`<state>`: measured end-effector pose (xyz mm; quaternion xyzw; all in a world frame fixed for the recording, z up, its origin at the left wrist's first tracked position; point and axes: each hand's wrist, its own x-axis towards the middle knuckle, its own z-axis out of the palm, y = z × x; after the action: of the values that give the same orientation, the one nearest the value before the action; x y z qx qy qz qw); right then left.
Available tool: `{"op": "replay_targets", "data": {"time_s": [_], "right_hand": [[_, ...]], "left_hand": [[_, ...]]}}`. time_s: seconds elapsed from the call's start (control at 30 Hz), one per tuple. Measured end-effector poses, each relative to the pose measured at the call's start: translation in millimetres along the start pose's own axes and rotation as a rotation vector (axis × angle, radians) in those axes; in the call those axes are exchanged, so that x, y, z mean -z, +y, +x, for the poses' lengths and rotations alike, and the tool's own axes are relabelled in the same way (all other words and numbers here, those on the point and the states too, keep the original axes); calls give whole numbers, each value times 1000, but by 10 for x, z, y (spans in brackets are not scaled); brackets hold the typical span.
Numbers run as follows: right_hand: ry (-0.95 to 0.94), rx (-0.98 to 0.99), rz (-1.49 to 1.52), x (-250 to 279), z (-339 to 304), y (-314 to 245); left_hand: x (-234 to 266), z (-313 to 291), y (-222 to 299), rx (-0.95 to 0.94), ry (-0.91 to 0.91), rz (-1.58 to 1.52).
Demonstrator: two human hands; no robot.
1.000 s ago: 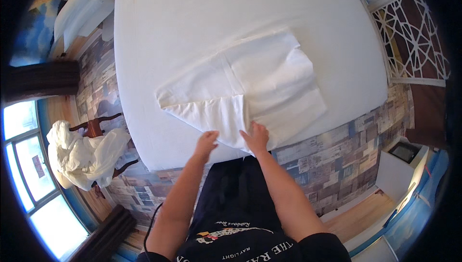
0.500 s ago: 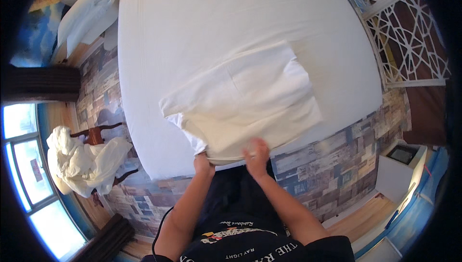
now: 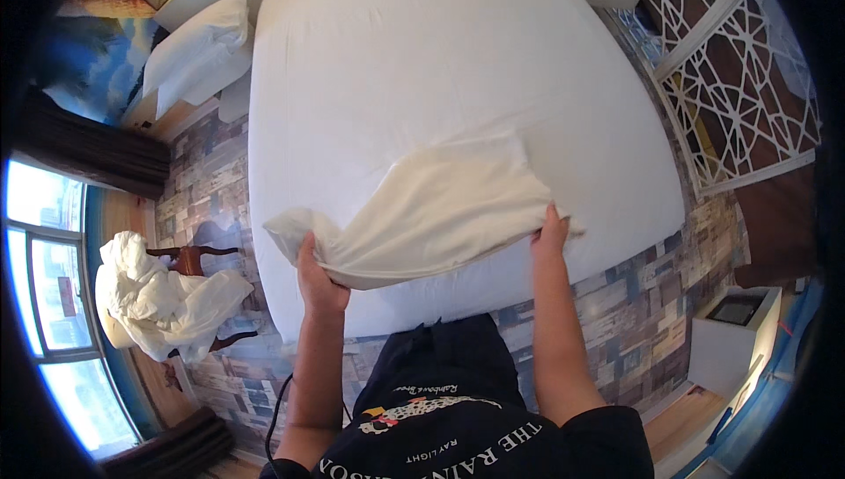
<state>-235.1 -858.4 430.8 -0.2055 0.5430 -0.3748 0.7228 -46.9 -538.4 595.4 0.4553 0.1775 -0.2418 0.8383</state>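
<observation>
Room: we stand at the near end of a bed (image 3: 440,57) with a smooth white sheet; the floor (image 3: 211,180) has patchwork planks in grey, blue and brown.
Change: half a second ago our two hands were close together at the near edge of the bed; now they are well apart, and the white cloth (image 3: 440,206) is pulled wide between them.
Meaning of the change: we judge that the cloth is now being stretched and lifted by its near edge, not flattened any more.
Left hand: our left hand (image 3: 319,278) is closed around the left corner of the cloth, with the fabric bunched in the grip and raised a little over the edge of the mattress.
Right hand: our right hand (image 3: 551,234) pinches the right corner of the cloth, fingers together, low and touching the sheet.
Cloth position: it lies on the near half of the bed, the far part resting on the sheet, the near edge hanging in a curve between our hands.
Left side: a wooden chair (image 3: 189,259) carries a heap of crumpled white linen (image 3: 154,299), near a bright window (image 3: 44,303).
Far left: two white pillows (image 3: 198,48) lie beside the bed.
Right side: a white lattice screen (image 3: 731,83) stands along the bed, and a small white cabinet (image 3: 735,338) is nearer to us.
</observation>
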Motion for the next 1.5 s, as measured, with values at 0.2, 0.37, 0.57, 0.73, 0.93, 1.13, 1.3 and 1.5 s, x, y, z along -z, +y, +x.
{"op": "replay_targets", "data": {"time_s": [0.2,0.37,0.57,0.73,0.93,1.13,1.3,1.5], "right_hand": [[-244,605,-487,-692,-372,-1174],[-255,1437,-1323,-1131,-845,-1565],[-578,1170,-1018,-1433,-893,-1259],[-819,916,-819,-1693,-1304,-500],[-1141,848,-759,-1801,-1765,-276],[-959,491,-973,-884,-824,-67],[-909,280,-1537,273,-413,596],[-742,656,-1626,534,-786,1216]], "left_hand": [[-227,-103,344,-171,-12,-46],[238,296,156,-184,181,23],[1100,525,-644,-398,495,417],[100,136,-894,-621,-312,1423],[-481,343,-1072,-416,-261,1118],[-228,678,-919,-578,-16,1079],[-348,698,-560,-246,189,449],[-657,311,219,-271,139,56]]}}
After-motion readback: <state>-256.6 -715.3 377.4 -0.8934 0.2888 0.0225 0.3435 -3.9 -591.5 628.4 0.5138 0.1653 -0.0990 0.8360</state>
